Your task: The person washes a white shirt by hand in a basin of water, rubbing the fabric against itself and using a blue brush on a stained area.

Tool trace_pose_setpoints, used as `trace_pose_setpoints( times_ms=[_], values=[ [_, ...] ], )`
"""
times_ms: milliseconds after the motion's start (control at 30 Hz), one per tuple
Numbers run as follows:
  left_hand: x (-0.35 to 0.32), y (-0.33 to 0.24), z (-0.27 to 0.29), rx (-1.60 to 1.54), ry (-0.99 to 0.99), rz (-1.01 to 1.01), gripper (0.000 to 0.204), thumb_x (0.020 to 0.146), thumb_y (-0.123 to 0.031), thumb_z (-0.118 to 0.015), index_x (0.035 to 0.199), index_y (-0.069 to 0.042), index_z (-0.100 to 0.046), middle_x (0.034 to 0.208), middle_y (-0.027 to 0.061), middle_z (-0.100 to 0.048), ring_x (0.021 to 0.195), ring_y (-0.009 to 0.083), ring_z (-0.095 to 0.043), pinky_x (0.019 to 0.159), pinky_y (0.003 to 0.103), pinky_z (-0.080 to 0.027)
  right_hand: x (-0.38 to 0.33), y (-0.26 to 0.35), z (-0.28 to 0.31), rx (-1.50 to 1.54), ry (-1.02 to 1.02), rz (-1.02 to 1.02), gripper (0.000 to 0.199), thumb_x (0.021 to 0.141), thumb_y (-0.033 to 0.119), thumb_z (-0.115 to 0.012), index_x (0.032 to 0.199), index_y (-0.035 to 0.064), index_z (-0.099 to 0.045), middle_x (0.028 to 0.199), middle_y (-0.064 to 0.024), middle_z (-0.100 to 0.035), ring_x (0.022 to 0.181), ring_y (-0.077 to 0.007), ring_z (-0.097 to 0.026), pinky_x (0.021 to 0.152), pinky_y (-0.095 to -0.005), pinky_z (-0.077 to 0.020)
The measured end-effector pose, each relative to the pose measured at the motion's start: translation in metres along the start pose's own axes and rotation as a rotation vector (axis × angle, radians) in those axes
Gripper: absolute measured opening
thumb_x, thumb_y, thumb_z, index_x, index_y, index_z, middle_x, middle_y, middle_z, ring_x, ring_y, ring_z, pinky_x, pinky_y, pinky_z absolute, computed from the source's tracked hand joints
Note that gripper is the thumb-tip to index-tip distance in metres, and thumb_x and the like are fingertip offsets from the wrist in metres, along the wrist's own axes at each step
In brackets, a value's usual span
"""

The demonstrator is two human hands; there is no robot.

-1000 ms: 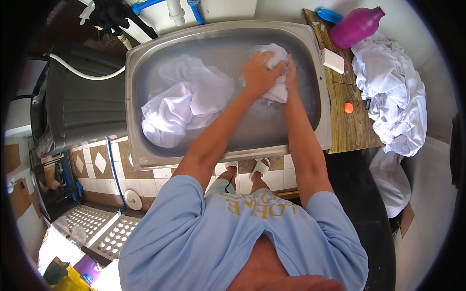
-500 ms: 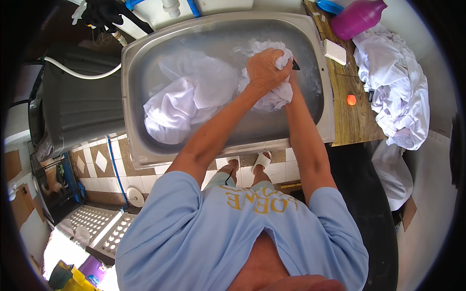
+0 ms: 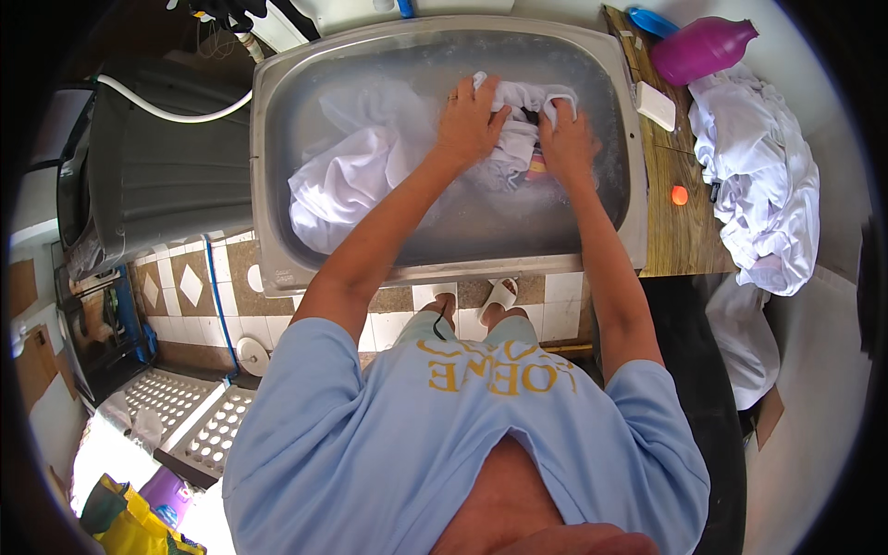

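Observation:
A metal sink basin holds cloudy, sudsy water. In its right half, a wet white garment with a dark patch and a pink-and-yellow patch lies spread between my hands. My left hand grips its left upper edge, fingers curled over the cloth. On the right side my right hand holds the cloth between thumb and fingers, slightly blurred. Another white cloth rests bunched in the left half, partly under water, apart from both hands.
Right of the basin is a wooden counter with a white soap bar, an orange cap, a purple bottle and a blue dish. White laundry hangs over its far side. A white hose reaches the basin's left rim.
My hands were squeezing the garment together in a bunch. Now they have moved apart, and the cloth is opened out lower in the water, showing its dark and coloured patches.

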State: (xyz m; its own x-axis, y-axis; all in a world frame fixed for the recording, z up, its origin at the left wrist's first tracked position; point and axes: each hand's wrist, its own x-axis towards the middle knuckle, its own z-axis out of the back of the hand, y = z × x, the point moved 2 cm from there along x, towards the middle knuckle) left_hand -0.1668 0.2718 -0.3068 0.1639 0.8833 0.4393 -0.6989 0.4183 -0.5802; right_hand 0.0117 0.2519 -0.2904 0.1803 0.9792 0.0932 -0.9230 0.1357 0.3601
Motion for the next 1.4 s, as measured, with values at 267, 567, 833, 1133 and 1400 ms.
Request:
trace_pose_setpoints(
  times_ms=[267, 567, 833, 1133, 1400],
  values=[
    [-0.002, 0.028, -0.044, 0.192, 0.126, 0.135, 0.051, 0.092, -0.039, -0.052, 0.135, -0.013, -0.044, 0.132, 0.0238, -0.043, 0.115, 0.0433, -0.046, 0.097, 0.048, -0.039, 0.025, -0.016, -0.034, -0.228, 0.007, 0.084, 0.041, 0.083, 0.04, -0.059, 0.122, 0.0257, -0.054, 0.129, -0.0155, -0.046, 0.118, -0.0365, -0.046, 0.093, -0.0567, -0.0359],
    [0.014, 0.023, 0.011, 0.072, 0.108, 0.211, 0.04, 0.095, -0.041, -0.048, 0.121, -0.012, -0.057, 0.117, 0.0215, -0.055, 0.104, 0.0395, -0.055, 0.087, 0.045, -0.044, 0.065, -0.031, 0.037, 1.169, 0.32, -0.177, 0.038, 0.09, 0.033, -0.053, 0.102, -0.0004, -0.066, 0.094, -0.0128, -0.069, 0.09, -0.0287, -0.065, 0.082, -0.0369, -0.0495],
    [0.061, 0.012, 0.086, -0.513, 0.216, 0.505, 0.036, 0.09, -0.04, -0.061, 0.096, -0.004, -0.067, 0.08, -0.0001, -0.064, 0.068, 0.0091, -0.054, 0.065, 0.027, -0.045, 0.104, -0.053, 0.136, 1.672, 0.65, -0.305, 0.042, 0.097, 0.033, -0.049, 0.122, -0.0004, -0.053, 0.117, -0.0117, -0.062, 0.106, -0.0253, -0.06, 0.093, -0.0397, -0.0482],
    [0.062, 0.027, 0.114, -0.774, 0.195, 0.526, 0.022, 0.088, -0.02, -0.068, 0.102, -0.004, -0.068, 0.087, -0.0016, -0.066, 0.075, 0.0061, -0.06, 0.068, 0.022, -0.049, 0.118, -0.058, 0.147, 1.747, 0.814, -0.236, 0.045, 0.097, 0.029, -0.044, 0.126, -0.0052, -0.049, 0.121, -0.0148, -0.06, 0.112, -0.0274, -0.058, 0.098, -0.0398, -0.0443],
    [0.035, 0.016, 0.113, -1.018, 0.075, 0.697, 0.032, 0.091, -0.027, -0.064, 0.112, -0.004, -0.066, 0.095, 0.0021, -0.067, 0.084, 0.0104, -0.063, 0.075, 0.025, -0.052, 0.096, -0.037, 0.126, 2.094, 1.277, -0.098, 0.061, 0.096, 0.039, -0.039, 0.138, -0.0062, -0.035, 0.141, -0.0207, -0.042, 0.13, -0.0345, -0.04, 0.111, -0.0451, -0.0269]
  ],
)
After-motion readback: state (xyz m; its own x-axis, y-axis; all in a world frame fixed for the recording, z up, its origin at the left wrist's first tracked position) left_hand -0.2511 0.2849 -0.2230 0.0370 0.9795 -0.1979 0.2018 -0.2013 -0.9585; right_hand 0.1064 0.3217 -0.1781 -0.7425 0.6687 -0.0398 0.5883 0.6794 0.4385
